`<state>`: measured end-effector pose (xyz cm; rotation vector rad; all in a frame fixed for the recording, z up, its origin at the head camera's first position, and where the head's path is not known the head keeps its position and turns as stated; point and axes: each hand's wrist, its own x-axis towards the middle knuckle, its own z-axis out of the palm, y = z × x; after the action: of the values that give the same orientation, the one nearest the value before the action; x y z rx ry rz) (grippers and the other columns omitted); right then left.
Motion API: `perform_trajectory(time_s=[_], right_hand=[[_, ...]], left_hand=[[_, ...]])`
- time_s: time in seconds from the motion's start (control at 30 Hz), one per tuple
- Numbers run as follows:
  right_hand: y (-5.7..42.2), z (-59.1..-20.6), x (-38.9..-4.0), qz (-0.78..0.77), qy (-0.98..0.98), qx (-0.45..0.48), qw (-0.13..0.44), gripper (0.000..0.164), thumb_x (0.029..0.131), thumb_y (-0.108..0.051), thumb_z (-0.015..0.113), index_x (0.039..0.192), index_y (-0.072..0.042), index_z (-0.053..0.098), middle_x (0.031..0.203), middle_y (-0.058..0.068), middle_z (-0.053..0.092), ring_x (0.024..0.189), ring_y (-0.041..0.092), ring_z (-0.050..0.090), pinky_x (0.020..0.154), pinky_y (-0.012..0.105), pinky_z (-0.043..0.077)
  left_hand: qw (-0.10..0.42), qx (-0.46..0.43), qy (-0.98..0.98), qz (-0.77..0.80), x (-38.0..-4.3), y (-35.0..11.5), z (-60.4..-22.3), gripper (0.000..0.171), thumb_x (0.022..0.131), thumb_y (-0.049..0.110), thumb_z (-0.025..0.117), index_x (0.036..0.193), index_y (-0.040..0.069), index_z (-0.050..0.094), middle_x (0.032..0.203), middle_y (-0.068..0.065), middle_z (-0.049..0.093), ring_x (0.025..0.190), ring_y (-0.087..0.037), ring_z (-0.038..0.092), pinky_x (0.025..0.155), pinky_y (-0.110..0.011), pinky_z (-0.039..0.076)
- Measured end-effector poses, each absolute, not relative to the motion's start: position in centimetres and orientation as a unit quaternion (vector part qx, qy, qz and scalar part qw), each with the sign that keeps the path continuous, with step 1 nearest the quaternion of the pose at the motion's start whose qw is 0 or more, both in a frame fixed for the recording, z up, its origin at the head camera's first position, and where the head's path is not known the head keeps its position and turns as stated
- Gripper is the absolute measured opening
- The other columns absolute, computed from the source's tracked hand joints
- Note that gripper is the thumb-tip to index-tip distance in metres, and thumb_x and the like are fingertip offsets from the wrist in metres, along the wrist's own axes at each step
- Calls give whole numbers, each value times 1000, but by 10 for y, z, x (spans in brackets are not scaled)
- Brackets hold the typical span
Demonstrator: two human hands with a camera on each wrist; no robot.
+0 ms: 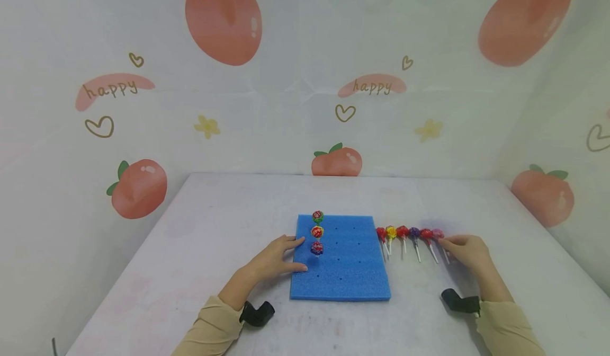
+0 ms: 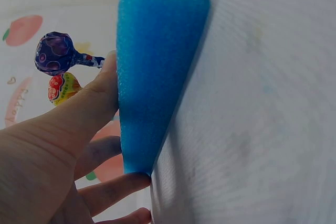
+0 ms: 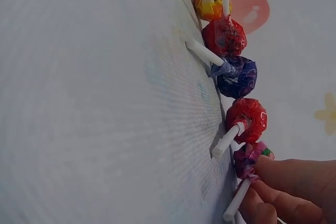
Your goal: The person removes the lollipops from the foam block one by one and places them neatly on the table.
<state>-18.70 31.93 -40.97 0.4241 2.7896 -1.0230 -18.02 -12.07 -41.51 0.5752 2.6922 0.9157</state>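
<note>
A blue foam board (image 1: 355,287) with several small holes lies on the table. Three wrapped lollipops stand upright in its left column: a green-and-red one (image 1: 317,216), a red-and-yellow one (image 1: 317,232) and a purple one (image 1: 316,248). My left hand (image 1: 275,258) rests on the board's left edge, its thumb and fingers spread and touching the foam (image 2: 152,77). Right of the board lies a row of several lollipops with sticks toward me. At the row's right end, my right hand (image 1: 469,251) pinches a pink lollipop (image 3: 247,161) between thumb and fingers, near its wrapper's neck.
Beside the pink lollipop lie a red lollipop (image 1: 427,234) and a purple lollipop (image 1: 413,233). Farther left are another red one (image 1: 402,232), a yellow one (image 1: 391,232) and a red one (image 1: 380,233) close to the board. A printed cloth (image 1: 286,123) hangs behind the table.
</note>
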Motion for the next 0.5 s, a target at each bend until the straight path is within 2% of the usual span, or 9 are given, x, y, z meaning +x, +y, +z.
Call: perform_trajectory(time_s=[0.23, 0.5], right_hand=[[321, -410, -187, -344, 925, 141, 73, 61, 90, -44, 55, 116, 11, 57, 100, 27, 64, 89, 31, 56, 75, 43, 47], [321, -407, -185, -364, 916, 150, 80, 63, 90, -45, 54, 120, 10, 55, 99, 25, 63, 88, 27, 54, 71, 35, 47]], left_hand=[[121, 197, 922, 312, -180, -121, -415, 73, 80, 41, 71, 141, 11, 43, 147, -18, 38, 140, -43, 25, 110, -58, 27], [121, 198, 921, 314, -179, -120, -414, 72, 80, 39, 71, 141, 11, 43, 147, -19, 38, 140, -43, 24, 111, -58, 26]])
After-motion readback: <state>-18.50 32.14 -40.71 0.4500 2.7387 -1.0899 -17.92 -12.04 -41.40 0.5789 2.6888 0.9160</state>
